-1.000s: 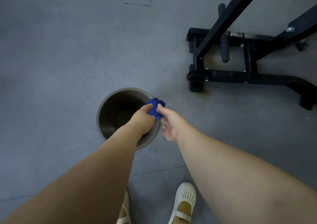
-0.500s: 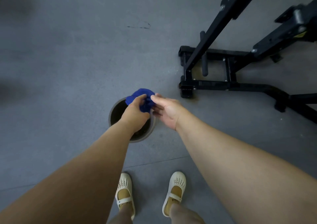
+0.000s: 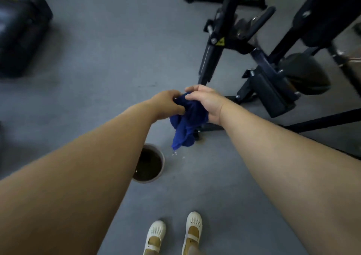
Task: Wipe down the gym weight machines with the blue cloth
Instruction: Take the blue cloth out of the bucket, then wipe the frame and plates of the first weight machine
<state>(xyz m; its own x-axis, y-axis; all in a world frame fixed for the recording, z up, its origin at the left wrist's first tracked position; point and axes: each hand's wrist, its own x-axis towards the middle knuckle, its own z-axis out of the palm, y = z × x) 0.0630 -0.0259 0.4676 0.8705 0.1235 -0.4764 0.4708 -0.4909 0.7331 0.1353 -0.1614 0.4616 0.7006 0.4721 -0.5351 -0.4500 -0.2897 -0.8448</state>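
Both my hands grasp the blue cloth: left hand and right hand clenched on its top, the rest dangling above the bucket. Weight machine carries a yellow warning sticker, text unreadable.

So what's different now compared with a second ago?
The cloth has come up from the bucket rim and now hangs bunched and dripping in front of the person. The right hand, which only touched it with its fingertips before, now grips it too. The left hand kept its hold throughout. The bucket stayed on the floor, and the machine stayed put.
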